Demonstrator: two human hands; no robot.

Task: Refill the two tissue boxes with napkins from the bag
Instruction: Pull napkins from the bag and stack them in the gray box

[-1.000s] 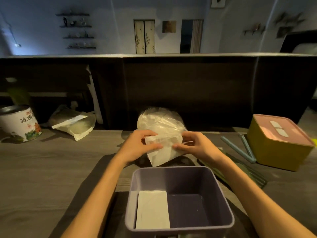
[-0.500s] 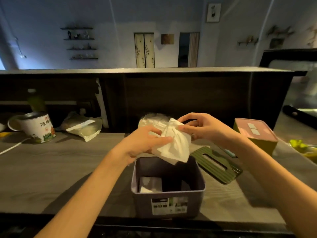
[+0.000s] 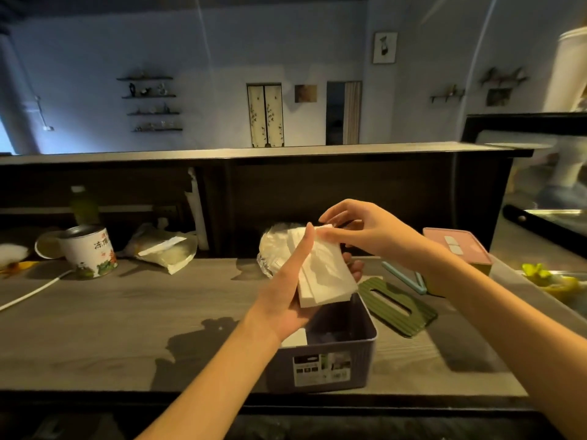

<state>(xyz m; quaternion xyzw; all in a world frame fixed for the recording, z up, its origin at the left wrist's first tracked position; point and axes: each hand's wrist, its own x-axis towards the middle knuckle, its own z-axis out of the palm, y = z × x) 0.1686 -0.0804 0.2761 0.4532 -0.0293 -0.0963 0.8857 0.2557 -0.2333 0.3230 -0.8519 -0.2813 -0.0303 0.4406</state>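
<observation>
From the head view, our left hand [image 3: 287, 285] cradles the napkins [image 3: 320, 274] over the open box [image 3: 336, 354]; our right hand [image 3: 359, 230] pinches their top edge at one o'clock. We should square them, then lower flat. The bag [image 3: 273, 246] sits behind.
</observation>
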